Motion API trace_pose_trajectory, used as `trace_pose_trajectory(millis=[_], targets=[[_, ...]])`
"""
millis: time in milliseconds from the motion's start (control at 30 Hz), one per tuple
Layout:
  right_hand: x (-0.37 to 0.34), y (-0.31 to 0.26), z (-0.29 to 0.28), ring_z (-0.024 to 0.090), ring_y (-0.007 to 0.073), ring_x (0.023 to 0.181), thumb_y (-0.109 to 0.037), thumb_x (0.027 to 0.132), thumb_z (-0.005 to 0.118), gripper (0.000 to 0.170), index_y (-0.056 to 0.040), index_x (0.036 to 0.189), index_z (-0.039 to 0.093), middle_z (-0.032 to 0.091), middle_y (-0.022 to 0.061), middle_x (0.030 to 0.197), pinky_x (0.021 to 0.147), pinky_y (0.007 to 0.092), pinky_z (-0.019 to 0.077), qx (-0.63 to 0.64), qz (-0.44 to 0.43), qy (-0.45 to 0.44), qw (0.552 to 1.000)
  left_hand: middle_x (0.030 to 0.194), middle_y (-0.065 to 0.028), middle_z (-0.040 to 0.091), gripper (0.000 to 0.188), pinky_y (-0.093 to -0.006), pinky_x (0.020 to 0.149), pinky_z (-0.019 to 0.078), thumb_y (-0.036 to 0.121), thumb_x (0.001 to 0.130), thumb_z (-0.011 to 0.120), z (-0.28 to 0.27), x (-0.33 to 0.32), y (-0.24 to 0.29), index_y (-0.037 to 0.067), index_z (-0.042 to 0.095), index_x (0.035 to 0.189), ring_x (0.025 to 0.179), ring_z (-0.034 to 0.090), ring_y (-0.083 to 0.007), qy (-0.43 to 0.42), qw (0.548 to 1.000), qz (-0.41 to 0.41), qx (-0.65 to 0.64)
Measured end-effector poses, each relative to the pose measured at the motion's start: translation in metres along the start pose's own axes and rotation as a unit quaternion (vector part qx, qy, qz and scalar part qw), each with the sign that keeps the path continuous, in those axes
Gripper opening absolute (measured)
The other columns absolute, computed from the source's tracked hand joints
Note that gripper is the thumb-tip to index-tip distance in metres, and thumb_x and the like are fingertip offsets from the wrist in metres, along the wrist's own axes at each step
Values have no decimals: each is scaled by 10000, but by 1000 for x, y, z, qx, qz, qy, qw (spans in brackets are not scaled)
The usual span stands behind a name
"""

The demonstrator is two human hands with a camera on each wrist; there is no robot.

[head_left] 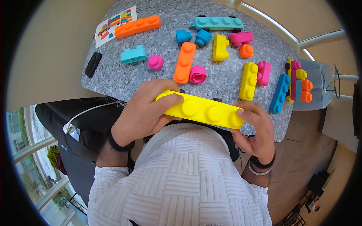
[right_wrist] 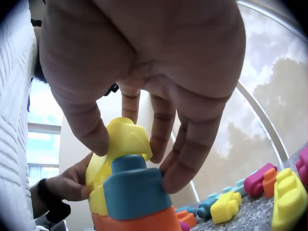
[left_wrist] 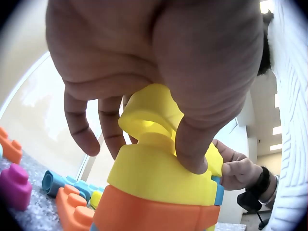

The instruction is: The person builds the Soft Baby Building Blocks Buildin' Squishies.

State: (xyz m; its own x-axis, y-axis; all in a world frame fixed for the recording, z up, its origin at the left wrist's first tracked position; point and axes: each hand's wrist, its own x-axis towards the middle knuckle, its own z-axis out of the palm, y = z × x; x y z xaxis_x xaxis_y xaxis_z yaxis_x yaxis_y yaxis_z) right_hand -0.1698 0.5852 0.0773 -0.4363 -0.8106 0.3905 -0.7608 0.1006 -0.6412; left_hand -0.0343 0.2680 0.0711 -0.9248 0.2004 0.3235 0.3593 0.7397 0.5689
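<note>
In the head view, both hands pinch a long yellow brick (head_left: 201, 112) near its ends: left hand (head_left: 145, 109) on one end, right hand (head_left: 258, 132) on the other. Below it the wrist views show a stack. In the left wrist view, the brick's end (left_wrist: 151, 108) is over the stud of a yellow block (left_wrist: 159, 175), above an orange layer (left_wrist: 149, 209); the left hand (left_wrist: 159, 62) grips there. In the right wrist view, the right hand (right_wrist: 144, 62) holds the other end (right_wrist: 127, 137) over a blue block's (right_wrist: 137, 190) stud. Whether it is fully seated I cannot tell.
Loose bricks lie across the grey table (head_left: 124, 81), including an orange one (head_left: 184, 63) and a yellow one (head_left: 248, 81). A turquoise wheeled base (head_left: 218, 23) and a picture sheet (head_left: 103, 35) are farther back. At right are a wheeled assembly (head_left: 296, 81) and a clear container (head_left: 318, 83).
</note>
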Motion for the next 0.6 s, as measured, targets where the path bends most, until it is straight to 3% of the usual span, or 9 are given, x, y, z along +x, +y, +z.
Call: trace_pose_trajectory(millis=[100, 167, 367, 600], targets=[[1, -2, 1, 744, 417, 1033, 5, 811, 849, 560, -41, 1321, 623, 718, 235, 1250, 842, 442, 630, 7, 2, 11, 1000, 1307, -202, 645, 570, -490, 969, 567, 63, 747, 941, 3, -1, -2, 101, 600, 1202, 1162, 668, -422, -22, 999, -19, -30], [-1, -2, 1, 751, 418, 1016, 22, 791, 841, 552, -38, 1291, 616, 717, 243, 1261, 832, 448, 636, 12, 7, 19, 1000, 1304, -192, 648, 512, -486, 960, 574, 66, 733, 939, 5, 1, -3, 98, 611, 1126, 1163, 677, -415, -27, 999, 15, -25], [-2, -5, 2, 746, 429, 1011, 27, 787, 836, 524, -36, 1254, 607, 714, 247, 1269, 824, 444, 636, 4, 32, -3, 999, 1289, -162, 653, 374, -471, 941, 566, 75, 766, 863, 9, 5, -5, 82, 650, 1073, 1154, 668, -381, -28, 997, -11, -67], [2, -2, 2, 736, 424, 1042, -11, 807, 869, 486, -50, 1209, 599, 714, 226, 1250, 816, 453, 635, -24, 18, -29, 999, 1338, -207, 630, 438, -482, 1012, 569, 70, 761, 919, 2, 4, -9, 108, 632, 1089, 1203, 666, -421, -93, 996, 11, -1]])
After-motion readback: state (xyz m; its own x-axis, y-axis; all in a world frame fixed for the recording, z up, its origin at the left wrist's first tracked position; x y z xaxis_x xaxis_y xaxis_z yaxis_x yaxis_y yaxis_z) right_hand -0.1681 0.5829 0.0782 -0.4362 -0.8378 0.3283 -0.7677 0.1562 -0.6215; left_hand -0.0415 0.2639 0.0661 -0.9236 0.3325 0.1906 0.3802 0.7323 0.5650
